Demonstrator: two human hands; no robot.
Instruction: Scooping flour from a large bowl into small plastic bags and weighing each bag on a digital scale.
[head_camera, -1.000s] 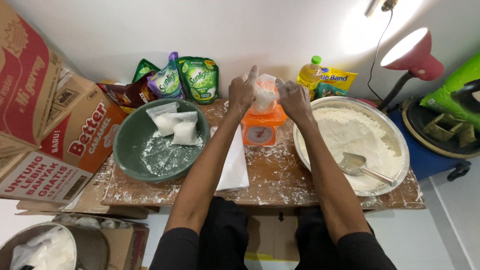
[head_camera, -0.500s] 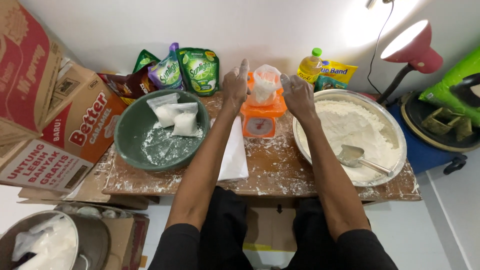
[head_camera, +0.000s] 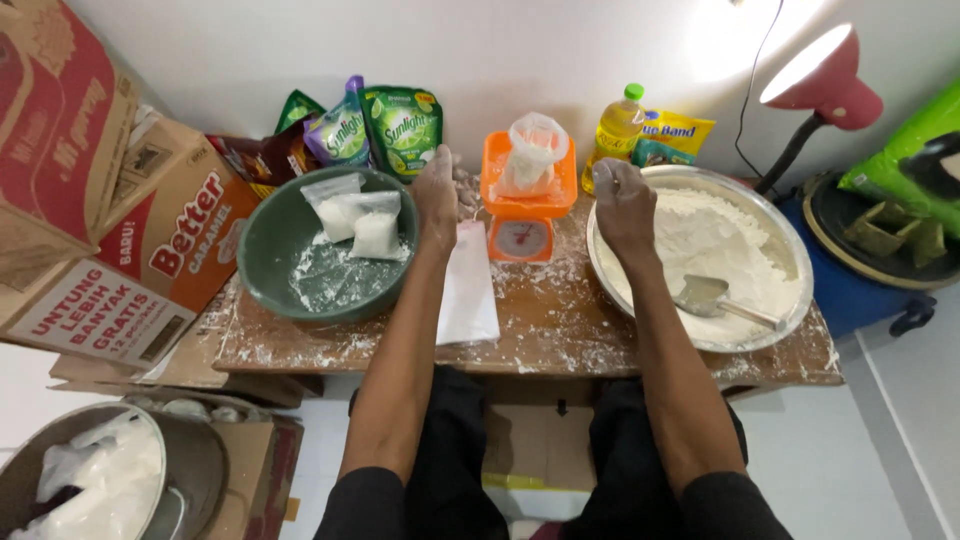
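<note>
Head view: flour bag (head_camera: 530, 155) on orange scale (head_camera: 525, 215) sits between empty, loosely curled hands (head_camera: 437, 195) (head_camera: 622, 198).

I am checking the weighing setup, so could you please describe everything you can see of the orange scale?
The orange scale is a small plastic kitchen scale with a round white dial on its front and a squarish orange tray on top. It stands upright on the flour-dusted wooden table, between the green bowl and the metal basin. A clear plastic bag of white powder sits on its tray. Neither hand touches it.
</note>
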